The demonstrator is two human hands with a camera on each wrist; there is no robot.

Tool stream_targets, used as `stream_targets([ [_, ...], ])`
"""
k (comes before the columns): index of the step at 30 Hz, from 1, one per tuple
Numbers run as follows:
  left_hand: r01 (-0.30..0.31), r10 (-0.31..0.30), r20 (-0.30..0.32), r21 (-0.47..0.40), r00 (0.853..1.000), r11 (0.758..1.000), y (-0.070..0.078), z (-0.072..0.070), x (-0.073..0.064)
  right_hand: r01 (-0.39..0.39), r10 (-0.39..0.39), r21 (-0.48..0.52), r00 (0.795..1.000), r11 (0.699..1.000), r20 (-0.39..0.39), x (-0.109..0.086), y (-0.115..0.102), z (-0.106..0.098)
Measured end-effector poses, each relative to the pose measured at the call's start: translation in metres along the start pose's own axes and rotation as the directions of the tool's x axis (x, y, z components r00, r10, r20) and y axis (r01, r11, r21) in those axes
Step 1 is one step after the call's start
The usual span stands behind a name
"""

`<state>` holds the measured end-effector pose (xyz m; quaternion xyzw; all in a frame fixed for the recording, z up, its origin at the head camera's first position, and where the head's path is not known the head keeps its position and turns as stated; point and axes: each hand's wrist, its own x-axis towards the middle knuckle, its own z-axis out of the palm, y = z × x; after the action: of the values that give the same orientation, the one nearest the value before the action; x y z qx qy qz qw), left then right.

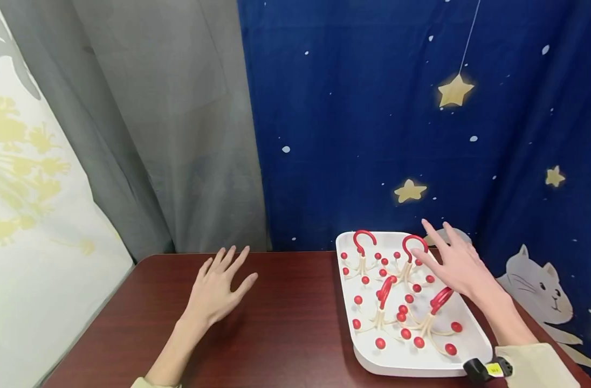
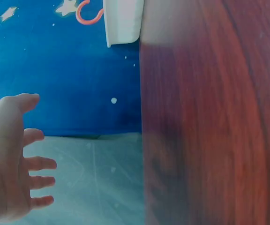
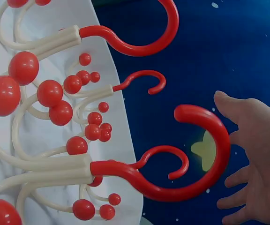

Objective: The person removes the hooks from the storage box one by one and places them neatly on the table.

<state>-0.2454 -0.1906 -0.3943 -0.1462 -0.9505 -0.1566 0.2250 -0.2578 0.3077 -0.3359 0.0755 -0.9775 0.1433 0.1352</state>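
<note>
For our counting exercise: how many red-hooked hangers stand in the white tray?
4. Back-left hanger; back-right hanger by the right hand; middle hanger; front-right hanger. All stand in the tray; none seems hidden.

Bare tabletop (image 1: pixel 295 323) lies open left of the white tray (image 1: pixel 402 364); upright red hooks (image 1: pixel 364 240) crowd the tray, and the blue curtain (image 1: pixel 373 134) closes the far side.

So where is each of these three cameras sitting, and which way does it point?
Head: on the forehead, looking down at the dark red wooden table, both hands and forearms.
Left wrist: along the open left hand toward the blue starry curtain.
Right wrist: past the right hand at red-hooked cream hangers.
All three show the white plastic tray.
</note>
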Motion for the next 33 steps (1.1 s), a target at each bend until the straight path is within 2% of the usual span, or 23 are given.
stream_targets([
  [10, -0.039, 0.037, -0.027, -0.073, 0.999, 0.997, 0.017, 0.012, 0.002, -0.039, 0.045, 0.098, 0.998, 0.994, -0.051, -0.013, 0.025, 0.004],
  [15, -0.061, 0.057, -0.041, -0.106, 0.998, 0.993, 0.026, 0.02, 0.002, -0.063, 0.066, 0.114, 0.998, 0.991, -0.02, -0.02, 0.037, 0.009],
  [21, -0.07, 0.064, -0.038, -0.185, 0.997, 0.98, 0.038, 0.025, 0.002, -0.1, 0.097, 0.142, 0.995, 0.985, 0.027, -0.028, 0.051, 0.016],
  [33, -0.043, 0.061, 0.048, -0.312, 0.997, 0.949, 0.064, 0.033, -0.002, -0.099, 0.094, 0.118, 0.994, 0.988, 0.05, -0.032, 0.071, 0.032],
])
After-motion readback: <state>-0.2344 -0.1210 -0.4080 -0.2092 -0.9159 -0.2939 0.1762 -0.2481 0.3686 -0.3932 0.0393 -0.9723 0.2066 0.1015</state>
